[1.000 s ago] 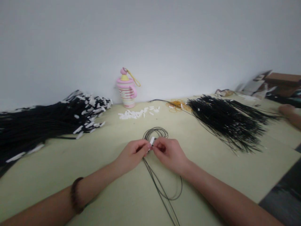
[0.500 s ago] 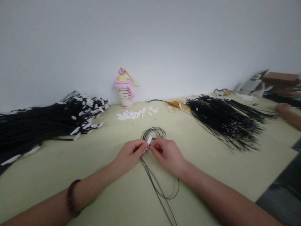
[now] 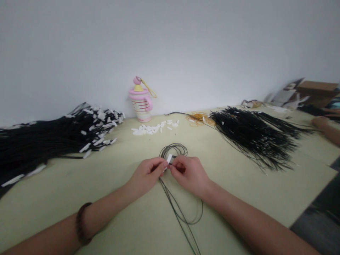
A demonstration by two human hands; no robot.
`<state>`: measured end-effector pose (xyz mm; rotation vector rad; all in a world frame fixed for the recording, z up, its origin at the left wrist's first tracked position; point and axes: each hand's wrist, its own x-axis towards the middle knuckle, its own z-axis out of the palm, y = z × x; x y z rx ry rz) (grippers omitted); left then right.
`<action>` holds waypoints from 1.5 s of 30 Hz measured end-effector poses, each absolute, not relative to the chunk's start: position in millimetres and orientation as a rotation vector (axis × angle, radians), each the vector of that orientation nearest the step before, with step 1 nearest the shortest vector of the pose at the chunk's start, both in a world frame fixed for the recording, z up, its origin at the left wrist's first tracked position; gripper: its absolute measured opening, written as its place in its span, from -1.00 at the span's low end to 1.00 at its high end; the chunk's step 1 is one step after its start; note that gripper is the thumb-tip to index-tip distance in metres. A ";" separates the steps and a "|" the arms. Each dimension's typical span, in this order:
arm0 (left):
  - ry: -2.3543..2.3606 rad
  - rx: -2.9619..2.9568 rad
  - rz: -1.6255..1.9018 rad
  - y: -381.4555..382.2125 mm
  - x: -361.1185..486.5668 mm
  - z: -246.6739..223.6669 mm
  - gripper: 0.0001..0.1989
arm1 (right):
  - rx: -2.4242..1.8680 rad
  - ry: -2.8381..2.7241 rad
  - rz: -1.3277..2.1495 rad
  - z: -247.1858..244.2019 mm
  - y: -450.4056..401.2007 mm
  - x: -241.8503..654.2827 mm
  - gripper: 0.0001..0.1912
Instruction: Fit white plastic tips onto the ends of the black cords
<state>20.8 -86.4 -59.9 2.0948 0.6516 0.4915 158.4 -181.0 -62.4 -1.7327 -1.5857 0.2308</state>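
Note:
My left hand (image 3: pixel 149 173) pinches a small white piece (image 3: pixel 169 158), which looks like a sleeve or connector, near the middle of the table. Close against it, my right hand (image 3: pixel 189 173) is closed on a thin black cable (image 3: pixel 174 156), its end at the white piece. Just beyond my fingers lies a loop of the cable (image 3: pixel 174 145), and more strands (image 3: pixel 176 212) trail toward me under my hands. My fingers hide exactly how cable and white piece meet.
White pieces (image 3: pixel 148 129) lie loose before a pink-lidded cup (image 3: pixel 140 102). Black cables with white ends (image 3: pixel 61 138) are heaped left; another black cable bundle (image 3: pixel 255 138) lies right, beside yellow rubber bands (image 3: pixel 199 118). Another person's hand (image 3: pixel 321 124) rests far right, near a cardboard box (image 3: pixel 317 86).
Both my hands stay almost in place, with only a slight shift of my right fingers at the white piece. The other person's arm at the far right shifts slightly.

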 end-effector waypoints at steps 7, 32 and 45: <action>0.648 2.083 0.487 -87.4 21.1 -58.7 -0.71 | -1.720 -1.582 0.250 -60.5 -181.5 157.4 -0.94; 0.630 2.090 0.484 -86.9 21.5 -59.8 -0.73 | -1.706 -1.575 0.312 -62.1 -180.4 159.6 -0.94; 0.613 2.088 0.486 -87.3 21.1 -58.8 -0.73 | -1.696 -1.579 0.326 -62.5 -180.2 160.2 -0.95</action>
